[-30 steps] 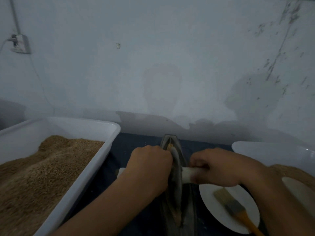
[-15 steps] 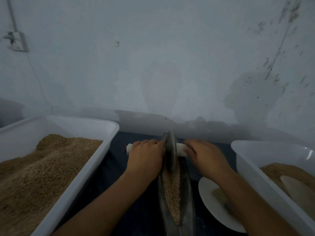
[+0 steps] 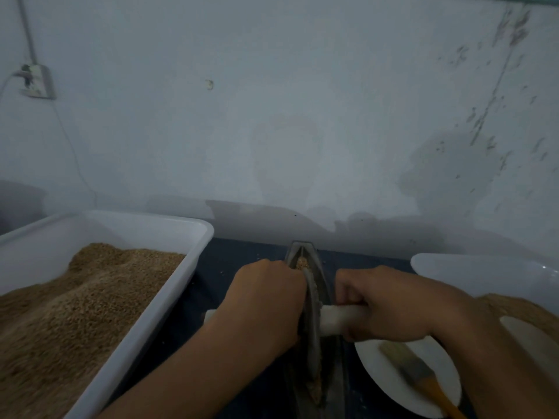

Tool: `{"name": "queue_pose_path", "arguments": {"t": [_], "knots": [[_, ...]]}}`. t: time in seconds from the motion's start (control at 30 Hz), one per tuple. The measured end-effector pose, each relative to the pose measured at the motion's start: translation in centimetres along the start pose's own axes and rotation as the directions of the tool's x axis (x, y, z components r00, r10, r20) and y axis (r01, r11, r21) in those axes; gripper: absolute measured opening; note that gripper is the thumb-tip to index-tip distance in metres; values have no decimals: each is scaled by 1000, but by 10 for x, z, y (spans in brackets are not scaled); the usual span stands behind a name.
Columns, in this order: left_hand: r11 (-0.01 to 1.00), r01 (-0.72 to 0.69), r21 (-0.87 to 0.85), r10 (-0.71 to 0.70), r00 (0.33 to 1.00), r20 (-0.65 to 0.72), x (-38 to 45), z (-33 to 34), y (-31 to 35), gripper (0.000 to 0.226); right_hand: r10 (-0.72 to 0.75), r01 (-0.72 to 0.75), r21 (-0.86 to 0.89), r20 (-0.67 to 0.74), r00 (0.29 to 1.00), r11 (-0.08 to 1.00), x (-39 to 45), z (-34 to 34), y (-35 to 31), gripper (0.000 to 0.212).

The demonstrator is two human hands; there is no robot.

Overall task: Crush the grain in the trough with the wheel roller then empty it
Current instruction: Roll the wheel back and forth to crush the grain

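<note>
I see the left tub (image 3: 193, 237) heaped with grain, the right tub (image 3: 453, 264) partly in frame. Trough (image 3: 322, 267) runs between them on the dark table (image 3: 242, 255), grain (image 3: 301, 263) visible at its far end. Wheel roller (image 3: 311, 322) stands upright in the trough. Left hand (image 3: 266, 300) is wrapped around the axle handle (image 3: 341, 319) left of the wheel, right hand (image 3: 390, 303) curled around it on the right. White plate (image 3: 378, 358) near the right wrist carries a brush (image 3: 414, 370).

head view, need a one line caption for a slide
Both hands, left hand and right hand, grip the white axle of a wheel roller standing in a narrow grain trough between two white tubs.
</note>
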State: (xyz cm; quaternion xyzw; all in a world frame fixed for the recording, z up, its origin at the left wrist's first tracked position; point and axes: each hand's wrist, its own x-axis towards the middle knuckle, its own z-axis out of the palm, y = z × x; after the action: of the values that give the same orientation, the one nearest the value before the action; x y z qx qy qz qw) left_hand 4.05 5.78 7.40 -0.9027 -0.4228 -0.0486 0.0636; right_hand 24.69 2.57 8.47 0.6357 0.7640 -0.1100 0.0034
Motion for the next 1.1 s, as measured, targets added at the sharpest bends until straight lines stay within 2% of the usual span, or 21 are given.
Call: {"name": "queue_pose_path", "arguments": {"t": [0.1,0.2,0.27,0.33,0.37,0.43,0.5,0.6,0.77,0.87,0.93,1.0,1.1], "knots": [[1000,15,-15,-15,999,29,3,2,-2,43,15,-15,21,-4,1000,1000,3,3,4,28],[998,67,-14,-67,997,-26,15,14,-5,38,30,-29,9,-63,998,1000,16,11,16,22],[994,108,-18,-109,991,-72,25,27,-8,30,30,-32,-15,-157,987,999,30,21,26,12],[994,109,-31,-112,985,-131,36,38,-11,12,40,-42,-1,-282,958,999,43,33,36,3],[994,98,-37,-103,980,-167,40,44,-13,4,48,-46,12,-339,940,999,49,39,39,10],[995,84,-55,-95,964,-250,45,57,-16,19,53,-51,18,-427,902,999,57,49,43,21],[994,54,-99,-82,947,-311,47,66,-17,31,47,-40,24,-481,875,999,60,54,44,22],[992,50,-114,-85,940,-330,48,67,-17,33,40,-35,18,-498,866,999,59,56,43,18],[995,85,-54,-95,965,-243,44,51,-12,30,62,-59,20,-369,927,998,47,39,38,8],[999,48,7,-47,994,-101,33,32,-10,22,57,-47,49,-247,967,998,29,22,26,14],[1000,22,20,-21,998,-54,23,20,-7,15,42,-39,23,-148,988,999,15,13,15,23],[999,-1,35,2,999,-36,12,10,-1,29,33,-36,-44,-59,998,998,3,5,6,30],[998,-31,55,34,998,-58,1,0,7,35,36,-32,-165,17,999,986,-9,-2,-5,35]]}}
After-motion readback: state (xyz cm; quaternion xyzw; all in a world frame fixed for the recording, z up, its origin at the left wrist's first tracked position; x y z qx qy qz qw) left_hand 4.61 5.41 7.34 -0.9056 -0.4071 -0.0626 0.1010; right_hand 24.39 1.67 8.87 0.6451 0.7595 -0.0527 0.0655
